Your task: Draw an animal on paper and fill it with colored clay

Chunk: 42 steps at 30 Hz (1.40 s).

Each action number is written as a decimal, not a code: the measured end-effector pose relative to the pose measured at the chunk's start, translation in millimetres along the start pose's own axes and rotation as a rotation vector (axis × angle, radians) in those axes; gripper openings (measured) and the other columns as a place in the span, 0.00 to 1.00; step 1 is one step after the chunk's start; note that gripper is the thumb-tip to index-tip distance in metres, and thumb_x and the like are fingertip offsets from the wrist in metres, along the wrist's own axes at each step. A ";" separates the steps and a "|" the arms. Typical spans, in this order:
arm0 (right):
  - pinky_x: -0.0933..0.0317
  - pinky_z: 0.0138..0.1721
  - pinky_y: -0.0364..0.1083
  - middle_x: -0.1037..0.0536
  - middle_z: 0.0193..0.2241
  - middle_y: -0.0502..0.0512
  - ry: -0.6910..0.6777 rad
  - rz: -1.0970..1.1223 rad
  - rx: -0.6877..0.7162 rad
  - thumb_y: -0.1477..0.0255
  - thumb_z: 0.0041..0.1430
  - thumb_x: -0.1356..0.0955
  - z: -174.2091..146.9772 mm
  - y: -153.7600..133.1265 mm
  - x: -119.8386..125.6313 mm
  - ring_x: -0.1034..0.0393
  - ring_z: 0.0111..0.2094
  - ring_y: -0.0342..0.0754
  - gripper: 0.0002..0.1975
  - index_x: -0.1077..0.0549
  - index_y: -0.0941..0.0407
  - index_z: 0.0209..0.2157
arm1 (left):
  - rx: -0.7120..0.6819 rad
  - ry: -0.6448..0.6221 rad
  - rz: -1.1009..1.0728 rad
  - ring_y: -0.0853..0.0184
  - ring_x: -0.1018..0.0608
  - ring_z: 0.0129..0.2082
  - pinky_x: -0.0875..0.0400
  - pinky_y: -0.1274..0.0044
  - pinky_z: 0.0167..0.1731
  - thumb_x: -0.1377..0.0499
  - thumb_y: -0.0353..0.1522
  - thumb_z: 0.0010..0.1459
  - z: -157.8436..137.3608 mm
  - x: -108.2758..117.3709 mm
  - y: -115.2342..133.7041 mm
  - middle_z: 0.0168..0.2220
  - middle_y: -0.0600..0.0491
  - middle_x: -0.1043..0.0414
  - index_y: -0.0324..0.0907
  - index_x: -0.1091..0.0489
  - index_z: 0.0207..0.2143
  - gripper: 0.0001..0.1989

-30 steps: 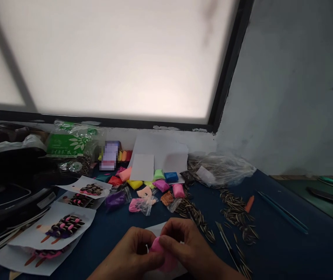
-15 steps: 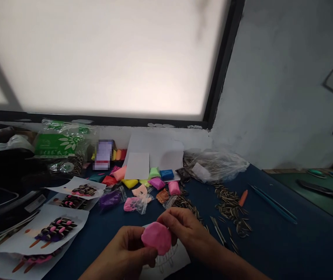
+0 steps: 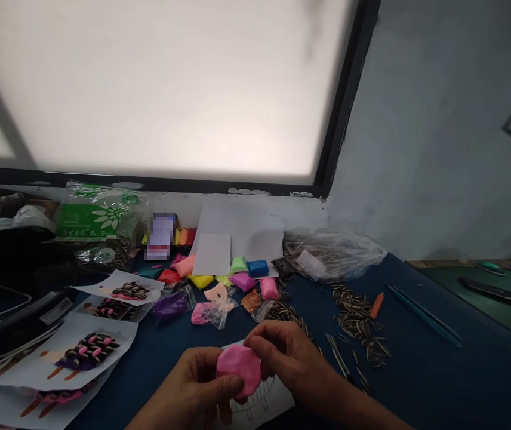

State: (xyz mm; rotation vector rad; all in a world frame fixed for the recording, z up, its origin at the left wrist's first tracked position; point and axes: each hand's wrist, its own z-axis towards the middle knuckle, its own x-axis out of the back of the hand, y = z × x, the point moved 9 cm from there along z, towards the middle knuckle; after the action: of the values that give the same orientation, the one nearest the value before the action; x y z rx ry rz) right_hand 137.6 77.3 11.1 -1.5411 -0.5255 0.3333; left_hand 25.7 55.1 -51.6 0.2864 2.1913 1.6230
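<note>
A flattened round of pink modelling clay is held up between my two hands. My left hand pinches its left and lower side, the thumb lying across the front. On the upper right edge, the fingers and thumb of my right hand grip the same piece. Below them lies a white sheet with a pencil drawing, partly covered by the hands. Just beyond are an opened pink clay packet and sunflower seeds.
Several wrapped clay packets lie toward the wall. Printed pictures overlap at left. A craft knife, more sunflower seeds, an orange clay stick and blue tweezers lie at right. A clear bag of seeds rests behind.
The pink clay has tilted and shifted slightly, and my left thumb lies further across its face. Both hands still hold it. The view has moved a little.
</note>
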 end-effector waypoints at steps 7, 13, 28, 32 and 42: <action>0.42 0.29 0.43 0.27 0.24 0.51 0.024 -0.088 -0.002 0.69 0.57 0.30 -2.1 2.5 -3.8 0.35 0.27 0.44 0.09 0.24 0.61 0.28 | 0.001 -0.014 -0.052 0.70 0.29 0.20 0.35 0.79 0.23 0.24 0.45 0.40 -1.9 -15.0 -2.9 0.24 0.53 0.24 0.39 0.20 0.27 0.20; 0.40 0.30 0.44 0.29 0.25 0.51 0.044 -0.042 0.004 0.59 0.64 0.33 1.0 1.0 0.9 0.35 0.26 0.44 0.18 0.27 0.59 0.30 | -0.020 0.024 -0.022 0.70 0.28 0.20 0.40 0.81 0.19 0.24 0.47 0.43 -5.7 -6.1 7.3 0.27 0.52 0.23 0.39 0.19 0.30 0.22; 0.40 0.29 0.44 0.28 0.25 0.50 0.016 -0.038 0.015 0.59 0.62 0.30 -2.3 2.7 -2.1 0.35 0.26 0.44 0.16 0.27 0.59 0.31 | -0.109 0.110 0.034 0.64 0.24 0.29 0.32 0.77 0.31 0.28 0.54 0.48 -8.8 6.6 17.5 0.29 0.51 0.22 0.41 0.18 0.34 0.26; 0.41 0.29 0.44 0.29 0.23 0.49 0.009 -0.064 0.038 0.61 0.62 0.29 -4.1 0.2 -5.4 0.36 0.26 0.44 0.15 0.24 0.60 0.31 | -0.123 0.091 0.100 0.64 0.26 0.30 0.32 0.78 0.31 0.29 0.54 0.51 -7.7 9.7 18.2 0.28 0.51 0.22 0.41 0.18 0.32 0.25; 0.42 0.29 0.43 0.27 0.24 0.49 0.100 -0.183 0.078 0.66 0.61 0.29 -5.0 -5.4 -2.1 0.36 0.27 0.44 0.11 0.22 0.58 0.30 | -0.160 0.211 0.054 0.66 0.28 0.25 0.34 0.78 0.27 0.29 0.59 0.45 -7.3 10.5 20.0 0.23 0.54 0.26 0.39 0.20 0.31 0.30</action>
State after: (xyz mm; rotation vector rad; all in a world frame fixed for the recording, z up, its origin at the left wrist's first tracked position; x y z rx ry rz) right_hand 137.7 71.8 16.5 -1.4143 -0.5639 0.1335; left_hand 11.7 58.9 -32.8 0.1343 2.2020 1.9242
